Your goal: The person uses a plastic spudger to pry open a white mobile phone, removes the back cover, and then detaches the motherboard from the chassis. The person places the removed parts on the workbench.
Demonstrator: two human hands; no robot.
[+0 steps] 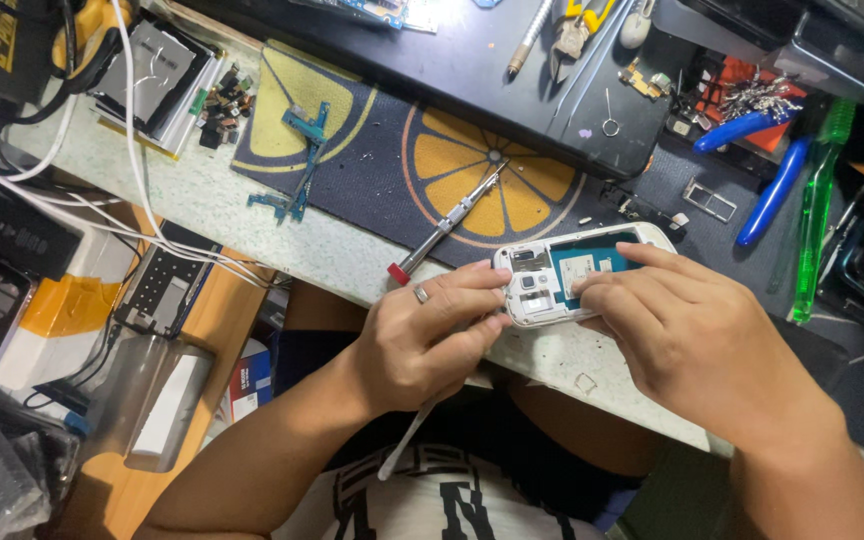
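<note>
A white phone (537, 290) with its back cover off lies at the table's front edge, showing a teal inner panel and bare metal parts. My left hand (422, 340), with a ring on one finger, grips the phone's left end. A thin white stick (404, 442) runs down from under that palm. My right hand (687, 335) holds the phone's right side, with fingertips resting on the teal panel.
A metal screwdriver (447, 225) with a red cap lies on a dark mat (382, 160) printed with citrus slices. A blue circuit strip (302, 165) lies further left. Blue-handled (772, 195) and green-handled (817, 205) tools sit at right; white cables (137, 150) at left.
</note>
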